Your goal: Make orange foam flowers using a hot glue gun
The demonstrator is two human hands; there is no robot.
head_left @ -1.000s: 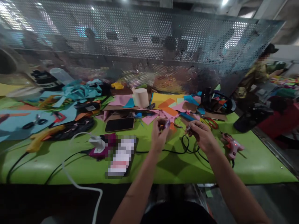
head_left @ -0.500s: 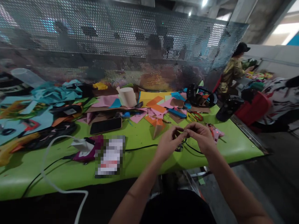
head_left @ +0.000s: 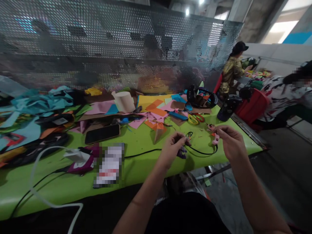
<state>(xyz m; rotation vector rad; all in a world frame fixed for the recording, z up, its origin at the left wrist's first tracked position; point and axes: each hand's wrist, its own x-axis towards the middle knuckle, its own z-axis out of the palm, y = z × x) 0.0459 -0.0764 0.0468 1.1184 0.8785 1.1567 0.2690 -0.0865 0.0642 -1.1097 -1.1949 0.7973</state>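
Note:
My left hand (head_left: 173,147) is closed in a pinch over the green table (head_left: 141,139), holding a small dark purple piece (head_left: 181,151) that I cannot name. My right hand (head_left: 231,141) is off to the right near the table's edge, its fingers curled; whether anything is in them does not show. A pink glue gun (head_left: 215,139) lies just left of my right hand, with its black cord (head_left: 200,151) looping between my hands. An orange paper cone (head_left: 158,131) lies beyond my left hand.
Coloured paper scraps (head_left: 156,112), scissors (head_left: 193,118), a paper roll (head_left: 123,101), a phone (head_left: 102,133), a charger and white cable (head_left: 73,156) and a black basket (head_left: 201,97) crowd the table. A perforated metal screen (head_left: 109,48) backs it. Two people sit at right.
My hands have parted: the right one moved right, away from the left. The view swung further to the right, bringing the table's right edge and a second seated person into sight.

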